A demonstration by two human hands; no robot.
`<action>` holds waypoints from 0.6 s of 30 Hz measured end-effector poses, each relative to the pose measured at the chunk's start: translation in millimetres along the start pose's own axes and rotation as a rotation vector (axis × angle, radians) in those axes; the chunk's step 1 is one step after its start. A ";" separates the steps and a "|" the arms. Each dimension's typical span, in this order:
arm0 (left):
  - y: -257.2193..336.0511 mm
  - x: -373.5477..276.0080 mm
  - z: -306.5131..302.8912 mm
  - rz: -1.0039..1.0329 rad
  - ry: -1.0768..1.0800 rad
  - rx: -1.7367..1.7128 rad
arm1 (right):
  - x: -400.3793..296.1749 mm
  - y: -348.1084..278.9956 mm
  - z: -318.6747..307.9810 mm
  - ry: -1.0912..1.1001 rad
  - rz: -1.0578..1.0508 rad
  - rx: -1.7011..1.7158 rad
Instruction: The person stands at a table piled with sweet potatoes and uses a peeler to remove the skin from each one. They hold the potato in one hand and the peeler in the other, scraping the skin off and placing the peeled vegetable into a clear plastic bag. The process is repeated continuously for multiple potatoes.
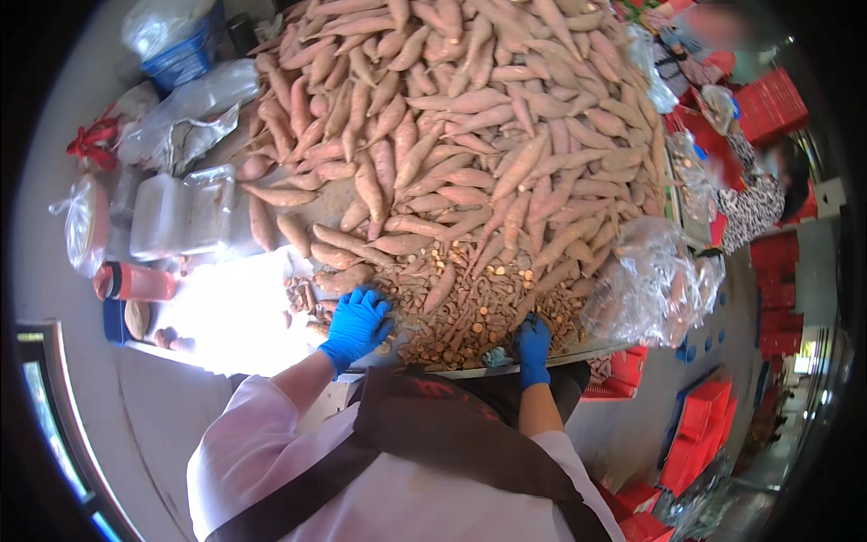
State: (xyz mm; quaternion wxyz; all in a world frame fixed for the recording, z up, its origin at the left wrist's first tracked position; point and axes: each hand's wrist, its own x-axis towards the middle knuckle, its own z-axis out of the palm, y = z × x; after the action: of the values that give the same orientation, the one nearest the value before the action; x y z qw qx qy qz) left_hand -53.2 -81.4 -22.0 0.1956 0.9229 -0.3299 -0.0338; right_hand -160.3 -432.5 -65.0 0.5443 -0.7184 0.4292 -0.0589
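Observation:
A big heap of sweet potatoes (467,101) covers the table in front of me. Closer in lies a spread of cut sweet potato ends and scraps (460,328). My left hand (357,324), in a blue glove, rests palm down near the table's front edge, beside a small group of sweet potato pieces (301,296). Its fingers are bent, and what is under them is hidden. My right hand (534,342), also gloved in blue, is at the right part of the scraps with its fingers pointing down and curled; whether it holds anything is hidden. A crumpled bluish scrap (496,357) lies left of it.
Clear plastic bags (657,284) bulge at the table's right edge. On the left are plastic tubs (159,217), a red-tinted bottle (139,281) and a glaringly sunlit patch. A red crate (620,372) stands below right. Other people (755,210) sit beyond the right side.

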 end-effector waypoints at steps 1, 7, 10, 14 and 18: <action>-0.2 2.7 -0.6 0.009 0.019 -0.018 | -4.0 -11.7 3.6 -0.018 0.005 0.008; 7.6 36.8 -29.0 0.048 0.107 -0.211 | -8.4 -19.1 -2.5 -0.071 0.041 0.005; -9.5 93.2 -58.2 0.039 0.267 -0.275 | -2.3 -3.5 -3.9 -0.039 0.049 0.038; -49.4 182.1 -55.6 0.070 0.495 -0.059 | 4.4 5.7 -6.5 -0.075 0.052 -0.003; -57.9 230.7 -31.4 -0.195 0.436 0.121 | -6.2 -20.6 -4.4 -0.014 0.089 -0.064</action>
State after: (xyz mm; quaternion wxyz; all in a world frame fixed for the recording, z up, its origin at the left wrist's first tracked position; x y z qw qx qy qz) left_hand 167.3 -173.4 0.2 0.2026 0.9458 -0.1907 0.1674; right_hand -155.2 -430.7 -43.7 0.5258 -0.7161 0.4588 -0.0159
